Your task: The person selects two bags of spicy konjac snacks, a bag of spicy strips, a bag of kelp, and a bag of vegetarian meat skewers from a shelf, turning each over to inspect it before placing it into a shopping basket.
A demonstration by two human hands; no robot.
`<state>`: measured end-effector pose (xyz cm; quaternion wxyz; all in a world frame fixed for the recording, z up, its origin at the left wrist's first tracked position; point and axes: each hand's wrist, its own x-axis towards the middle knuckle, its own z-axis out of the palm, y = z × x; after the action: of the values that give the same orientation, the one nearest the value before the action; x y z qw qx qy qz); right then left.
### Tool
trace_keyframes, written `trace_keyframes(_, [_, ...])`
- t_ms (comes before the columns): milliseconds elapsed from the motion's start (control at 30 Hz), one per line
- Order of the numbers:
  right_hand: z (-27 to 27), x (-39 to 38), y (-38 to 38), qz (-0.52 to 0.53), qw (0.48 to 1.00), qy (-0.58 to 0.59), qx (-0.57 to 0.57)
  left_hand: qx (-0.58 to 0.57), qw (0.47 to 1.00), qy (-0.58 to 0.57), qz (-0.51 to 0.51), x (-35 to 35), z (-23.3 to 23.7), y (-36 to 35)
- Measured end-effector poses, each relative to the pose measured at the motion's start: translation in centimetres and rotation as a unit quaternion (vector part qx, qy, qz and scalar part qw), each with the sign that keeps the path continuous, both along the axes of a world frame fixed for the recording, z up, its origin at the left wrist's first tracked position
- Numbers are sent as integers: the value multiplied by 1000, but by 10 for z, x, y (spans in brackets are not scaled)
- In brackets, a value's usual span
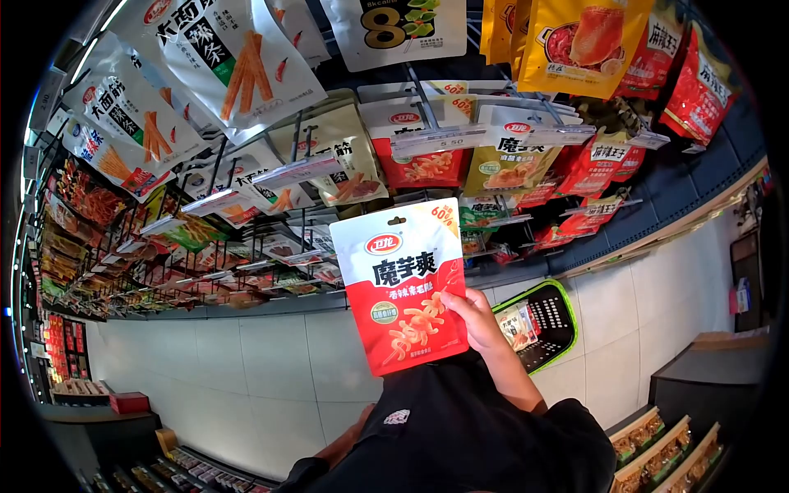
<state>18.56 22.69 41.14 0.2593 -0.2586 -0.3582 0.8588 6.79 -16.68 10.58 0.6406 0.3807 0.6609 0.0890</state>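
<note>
My right hand (478, 319) grips the right edge of a red-and-white snack packet (403, 283) and holds it upright in front of the rack. The packet shows orange strips, a red logo and a "60%" corner mark. Matching red-and-white packets (421, 140) hang on the hooks just above it. Only part of my left forearm (349, 434) shows beside my black shirt; the left hand itself is hidden.
Hook racks full of hanging snack bags (246, 57) fill the wall, with price tags (440, 140) on the hook ends. A black basket with a green rim (567, 316) stands on the tiled floor, a packet (518, 324) inside. Low shelves (666, 448) stand at the right.
</note>
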Motion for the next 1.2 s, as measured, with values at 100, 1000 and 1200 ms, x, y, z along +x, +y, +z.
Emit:
trace_keyframes(100, [-2,2,2,-2,1000,7,6,0,1000,3,0,0,4,-7])
trace_keyframes(1000, [13,-14,-15,-23,999,-16,17,238,884,6,401,-92,277,200])
trace_keyframes(1200, [16,-15,-15,-61,998,-5,9,360,822,-93,431,-66,324,233])
